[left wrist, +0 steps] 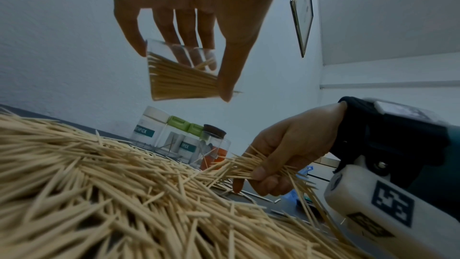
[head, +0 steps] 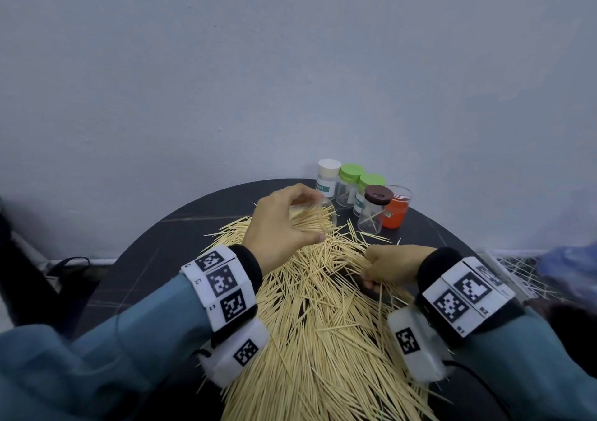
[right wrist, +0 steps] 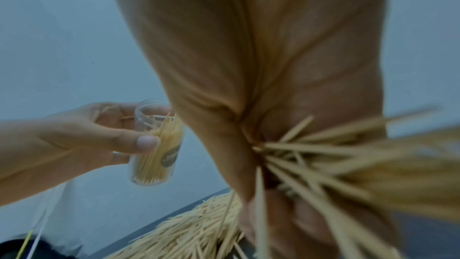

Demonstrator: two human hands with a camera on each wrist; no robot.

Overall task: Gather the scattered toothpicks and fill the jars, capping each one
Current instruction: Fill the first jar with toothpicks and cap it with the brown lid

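Nearest, loose toothpicks (head: 323, 339) carpet the dark tabletop (head: 135, 278). The right hand (head: 391, 267) is closed on a ragged bundle (left wrist: 251, 164) lifted from that heap. To load it well, I judge the bundle should be squared so the sticks lie parallel before being slid in. Beyond, the left hand (head: 277, 223) grips a clear jar (left wrist: 181, 74), uncapped, tilted mouth toward the bundle and roughly half full. Farthest, five jars stand by the wall: a white-capped jar (head: 328, 178), two green-capped jars (head: 350, 184) and a brown-capped jar (head: 371, 209) holding only a few sticks, and an orange jar (head: 395, 209), contents unclear.
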